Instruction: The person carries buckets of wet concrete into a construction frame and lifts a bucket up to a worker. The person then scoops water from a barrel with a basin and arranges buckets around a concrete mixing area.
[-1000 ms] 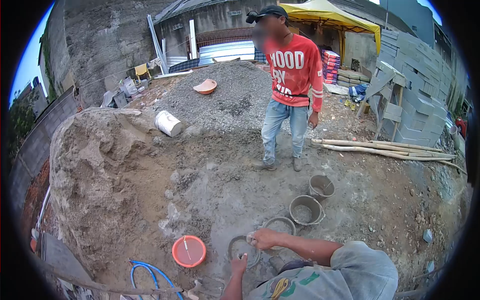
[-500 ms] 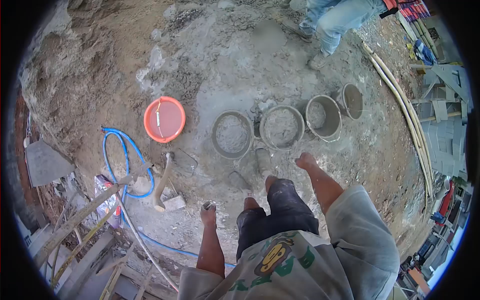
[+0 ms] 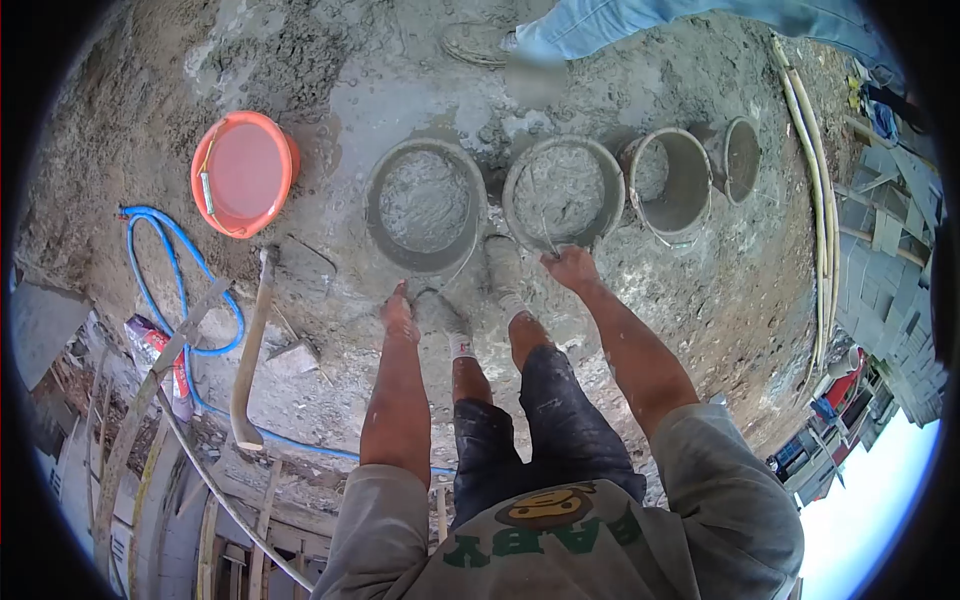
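Two buckets of wet grey mix stand side by side in front of my feet, the left bucket point(image 3: 424, 205) and the right bucket point(image 3: 563, 190). My right hand point(image 3: 572, 268) is closed at the near rim of the right bucket, where its thin wire handle meets the fingers. Just below the near rim of the left bucket is my left hand point(image 3: 399, 312), its fingers drawn together; whether it touches the handle there is too small to tell.
A third bucket point(image 3: 672, 180) and a fourth point(image 3: 740, 160) stand to the right. An orange basin point(image 3: 243, 175) of liquid, a blue hose point(image 3: 170, 240) and a wooden-handled tool point(image 3: 255, 350) lie left. A person's jeans-clad leg point(image 3: 640, 20) is at the top; poles point(image 3: 815, 180) lie right.
The view has tilted down and come closer to the buckets. Both hands have moved forward, the right one reaching the right bucket's rim. The other person's leg now stretches across the top.
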A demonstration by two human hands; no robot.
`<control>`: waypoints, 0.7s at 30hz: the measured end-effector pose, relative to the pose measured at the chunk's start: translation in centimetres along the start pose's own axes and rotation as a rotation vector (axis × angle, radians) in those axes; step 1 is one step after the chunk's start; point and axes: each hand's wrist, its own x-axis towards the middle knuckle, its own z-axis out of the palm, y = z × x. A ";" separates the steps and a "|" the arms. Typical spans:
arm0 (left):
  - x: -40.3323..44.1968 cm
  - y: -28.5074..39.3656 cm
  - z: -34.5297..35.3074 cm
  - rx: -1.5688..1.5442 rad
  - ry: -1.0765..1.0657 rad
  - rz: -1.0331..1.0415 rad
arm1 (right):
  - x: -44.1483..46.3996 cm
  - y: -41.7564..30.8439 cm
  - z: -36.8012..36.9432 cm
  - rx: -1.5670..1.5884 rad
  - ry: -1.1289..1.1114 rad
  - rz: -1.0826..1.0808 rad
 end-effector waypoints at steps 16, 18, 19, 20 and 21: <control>-8.1 6.5 7.6 -0.730 -0.385 0.109 | 1.6 7.3 -1.0 0.330 0.235 0.130; -8.9 5.7 7.1 -0.684 -0.370 0.106 | 0.0 7.7 -1.0 0.366 0.189 0.128; -8.7 5.2 6.4 -0.657 -0.403 0.106 | -0.9 7.8 -1.2 0.387 0.170 0.127; -7.5 4.6 5.7 -0.627 -0.443 0.115 | -1.9 7.6 -1.8 0.468 0.189 0.101; -5.7 4.1 4.6 -0.592 -0.482 0.125 | -3.2 7.4 -2.4 0.554 0.209 0.075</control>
